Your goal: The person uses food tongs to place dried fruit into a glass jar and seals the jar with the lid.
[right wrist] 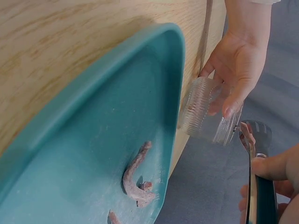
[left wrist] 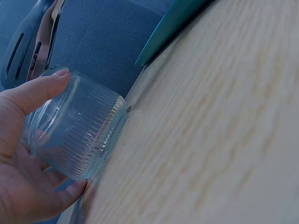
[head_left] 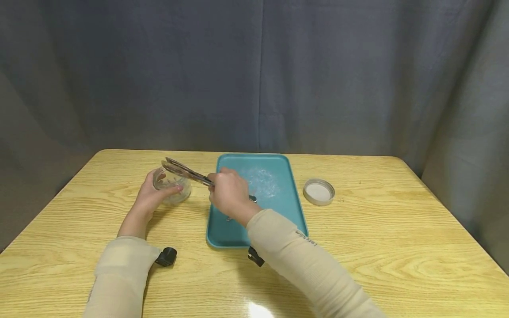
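On the left of the table my left hand (head_left: 146, 198) holds a clear ribbed glass jar (left wrist: 86, 128), thumb on one side and fingers round the other. The jar's base is close to the tabletop. My right hand (head_left: 231, 191), above the tray, grips metal tongs (head_left: 190, 173) with dark handles. Their slotted tips are over the jar's mouth; whether a piece lies between them I cannot tell. Under the right hand is a teal tray (head_left: 280, 216). On it the right wrist view shows a curved, powder-dusted pinkish strip (right wrist: 131, 179) and part of another piece (right wrist: 113, 217).
A round shallow lid (head_left: 319, 193) lies right of the tray, with small dark specks beside it. White powder (head_left: 264, 182) dusts the tray's far half. Behind the wooden table (head_left: 377, 229) hangs a grey-blue curtain (head_left: 254, 79).
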